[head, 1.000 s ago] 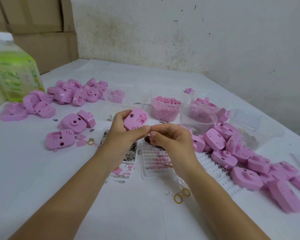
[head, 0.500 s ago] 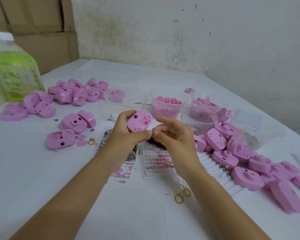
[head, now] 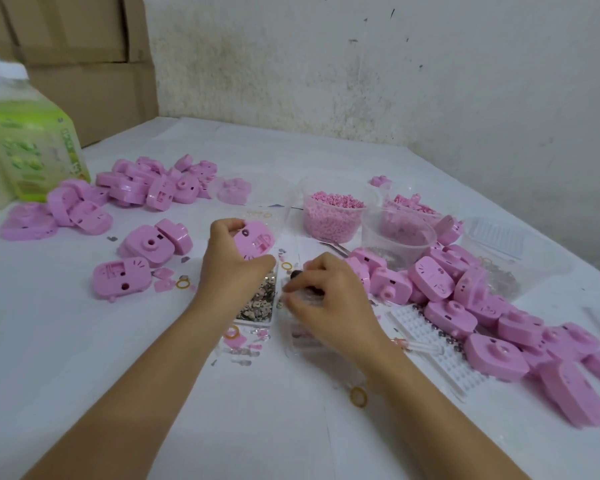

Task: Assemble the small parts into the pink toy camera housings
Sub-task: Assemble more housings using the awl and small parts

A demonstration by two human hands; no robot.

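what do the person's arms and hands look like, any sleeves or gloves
Both forearms are bare to the picture's edge, no sleeves. The left hand and right hand wear no gloves, and no watch or bracelet shows at either wrist.

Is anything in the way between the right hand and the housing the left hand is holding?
Nothing visible. The left hand grips the pink housing, held up. The right hand is lower, fingers down at the small-parts tray, with open space between the hand and the housing.
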